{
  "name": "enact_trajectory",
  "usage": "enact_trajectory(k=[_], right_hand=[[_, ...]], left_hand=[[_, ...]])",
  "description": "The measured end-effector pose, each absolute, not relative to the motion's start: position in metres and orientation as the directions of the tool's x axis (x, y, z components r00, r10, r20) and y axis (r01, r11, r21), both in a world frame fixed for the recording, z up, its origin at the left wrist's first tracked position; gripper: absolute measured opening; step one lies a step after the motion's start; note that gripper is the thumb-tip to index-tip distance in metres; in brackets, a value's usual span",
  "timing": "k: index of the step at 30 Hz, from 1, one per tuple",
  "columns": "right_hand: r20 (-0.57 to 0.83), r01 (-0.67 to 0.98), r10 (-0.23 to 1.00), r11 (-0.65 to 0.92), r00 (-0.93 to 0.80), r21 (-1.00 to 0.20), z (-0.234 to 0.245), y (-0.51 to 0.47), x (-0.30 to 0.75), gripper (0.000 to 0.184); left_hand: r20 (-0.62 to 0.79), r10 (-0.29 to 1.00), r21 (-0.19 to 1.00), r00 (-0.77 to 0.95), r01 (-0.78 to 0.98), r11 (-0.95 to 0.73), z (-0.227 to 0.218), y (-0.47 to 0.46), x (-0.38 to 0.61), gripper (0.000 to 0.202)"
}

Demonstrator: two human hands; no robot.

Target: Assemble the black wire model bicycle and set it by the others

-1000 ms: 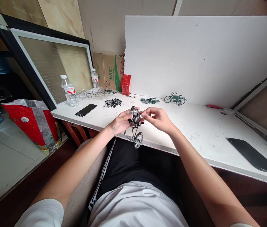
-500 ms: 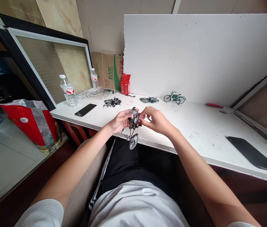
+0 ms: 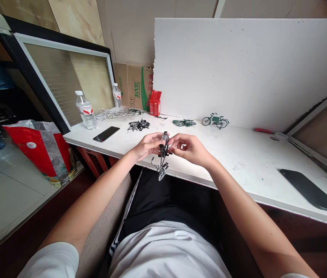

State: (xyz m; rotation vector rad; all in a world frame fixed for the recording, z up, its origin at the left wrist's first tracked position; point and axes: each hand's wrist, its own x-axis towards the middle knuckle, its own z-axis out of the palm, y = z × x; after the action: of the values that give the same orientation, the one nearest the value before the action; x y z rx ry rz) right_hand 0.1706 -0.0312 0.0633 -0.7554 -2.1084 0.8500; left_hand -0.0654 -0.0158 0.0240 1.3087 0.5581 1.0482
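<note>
A small black-and-silver model bicycle (image 3: 163, 154) is held over the table's front edge, its handlebar end pointing down toward my lap. My left hand (image 3: 147, 147) is closed around its left side near the upper wheel. On the other side, my right hand (image 3: 188, 148) has thumb and fingers pinched at the upper wheel; whether a small part is between the fingertips is hidden. Behind them on the white table (image 3: 224, 162) lie a pile of black model parts (image 3: 139, 124) and a green model bicycle (image 3: 184, 122) on its side. Another green model bicycle (image 3: 215, 121) stands upright.
A phone (image 3: 106, 134) lies at the left, with two water bottles (image 3: 86, 112) behind it. A small red box (image 3: 155, 103) stands before a cardboard box (image 3: 134, 87). Toward the right are a dark flat device (image 3: 312, 190) and a white panel (image 3: 238, 69) along the back.
The model bicycle has turned in my hands, so its wheels now show more edge-on. The thin dark piece that showed by my right fingers no longer shows there.
</note>
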Motion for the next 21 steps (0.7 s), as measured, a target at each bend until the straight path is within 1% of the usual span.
enact_trajectory(k=[4, 10, 15, 17, 21], right_hand=[[0.386, 0.216, 0.743, 0.570, -0.546, -0.793, 0.065, -0.035, 0.167, 0.029], [0.471, 0.292, 0.726, 0.654, -0.501, -0.697, 0.062, -0.039, 0.167, 0.029], [0.546, 0.294, 0.679, 0.718, -0.490, -0.630, 0.064, -0.042, 0.170, 0.029], [0.562, 0.280, 0.666, 0.731, -0.490, -0.622, 0.064, -0.043, 0.171, 0.029], [0.552, 0.273, 0.667, 0.726, -0.500, -0.631, 0.062, -0.045, 0.170, 0.030]], left_hand=[[0.229, 0.858, 0.953, 0.459, -0.286, -0.101, 0.022, -0.016, -0.065, 0.064], [0.224, 0.870, 0.950, 0.440, -0.297, -0.094, 0.019, -0.022, -0.063, 0.067], [0.218, 0.840, 0.952, 0.496, -0.299, -0.071, 0.017, -0.031, -0.062, 0.066], [0.219, 0.835, 0.951, 0.505, -0.303, -0.067, 0.015, -0.034, -0.061, 0.065], [0.217, 0.837, 0.952, 0.502, -0.299, -0.068, 0.012, -0.037, -0.059, 0.063]])
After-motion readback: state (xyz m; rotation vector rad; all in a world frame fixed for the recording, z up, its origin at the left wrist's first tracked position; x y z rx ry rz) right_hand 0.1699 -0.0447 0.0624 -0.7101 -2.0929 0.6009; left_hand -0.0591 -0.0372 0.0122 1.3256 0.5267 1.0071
